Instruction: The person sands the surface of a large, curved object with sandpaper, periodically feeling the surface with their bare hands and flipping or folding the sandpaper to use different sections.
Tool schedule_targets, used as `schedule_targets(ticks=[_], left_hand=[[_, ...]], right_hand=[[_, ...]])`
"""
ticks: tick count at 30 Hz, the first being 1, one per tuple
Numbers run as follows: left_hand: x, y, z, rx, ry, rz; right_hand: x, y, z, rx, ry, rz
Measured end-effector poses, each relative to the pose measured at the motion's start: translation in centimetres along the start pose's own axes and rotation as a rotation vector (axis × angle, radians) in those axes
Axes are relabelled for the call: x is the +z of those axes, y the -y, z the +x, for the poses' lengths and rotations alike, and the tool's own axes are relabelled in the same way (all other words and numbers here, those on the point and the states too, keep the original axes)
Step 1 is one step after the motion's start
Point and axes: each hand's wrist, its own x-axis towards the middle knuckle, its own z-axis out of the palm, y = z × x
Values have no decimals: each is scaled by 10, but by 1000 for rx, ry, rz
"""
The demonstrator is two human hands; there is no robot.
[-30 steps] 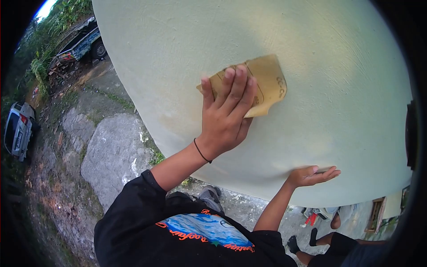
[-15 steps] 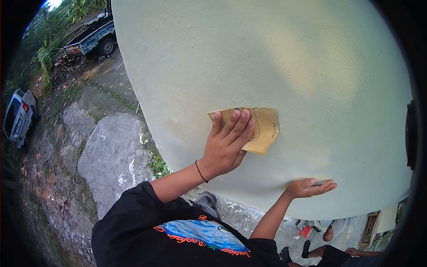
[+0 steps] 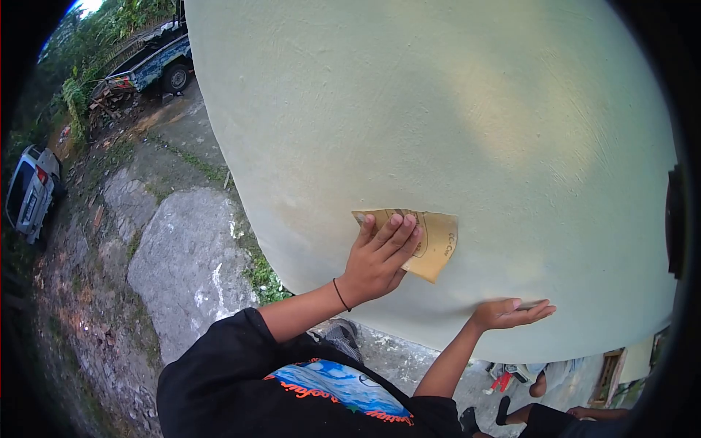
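A tan sheet of sandpaper (image 3: 439,244) lies against the pale green wall (image 3: 328,109), its printed backing facing me. Pressing it to the wall is my left hand (image 3: 380,255), fingers stretched upward over its left part and a dark band around the wrist. The thumb is mostly hidden behind the hand. Farther right and lower, my right hand (image 3: 511,314) rests by the wall's lower part, fingers extended to the right and nothing in it.
At left, a silver car (image 3: 33,191) and a blue pickup bed (image 3: 157,64) stand on rough ground. Below the wall runs a concrete strip (image 3: 398,347). Another person's leg (image 3: 520,415) and arm show at lower right, near a pile of items (image 3: 511,374).
My left hand has slid down the wall with the sandpaper, shifting slightly right. My right hand stays in nearly the same place.
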Motion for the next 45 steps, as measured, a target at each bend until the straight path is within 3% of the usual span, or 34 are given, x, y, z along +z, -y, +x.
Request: schedule_targets(ticks=[2, 4, 7, 10, 17, 19, 22, 24, 26, 29, 31, 33, 36, 38, 40, 41, 43, 44, 45], left_hand=[[-14, 20, 11, 171, -30, 73], [-33, 46, 38, 210, -88, 163], [-83, 71, 112, -44, -340, 128], [-94, 77, 131, -96, -410, 168], [-25, 22, 17, -29, -51, 43], [-39, 38, 32, -24, -95, 126], [-83, 69, 103, -163, -332, 193], [-95, 82, 131, -172, -379, 182], [-91, 85, 144, -112, -555, 5], [-52, 42, 99, -95, -363, 26], [-20, 10, 43, 65, -106, 52], [-9, 20, 18, 191, -98, 149], [-37, 47, 44, 149, -127, 193], [-70, 69, 85, -94, -296, 81], [-94, 102, 113, -142, -487, 22], [-97, 106, 109, -138, -478, 23], [-90, 114, 99, -388, -448, -77], [-75, 112, 77, -421, -351, -37], [-64, 89, 71, -180, -431, 72]], right_hand=[[-3, 0, 1, -2, 15, 3], [-1, -4, 0, 3, 12, 12], [-1, -4, -2, 15, 17, 23], [-3, -6, -3, 11, 16, 35], [-2, -5, -2, -13, 11, 19], [-1, -7, -3, -12, 11, 14], [-1, -7, -3, -4, 11, 11], [-1, -5, -3, 2, 7, 10], [-1, -3, -2, -3, 0, 9], [-1, -3, -2, -6, 0, 9], [-1, -2, -2, -11, -3, 12], [-3, -4, -2, -25, 11, 23], [-4, -6, -3, -4, 73, 12], [-2, -7, -5, 6, 57, 37], [-2, -4, -4, 4, 39, 27], [-2, -3, -3, -3, 17, 16], [-2, -3, -2, 11, 21, 12], [-3, -3, -2, 18, 23, 10], [-3, -2, -2, 29, 15, -1]])
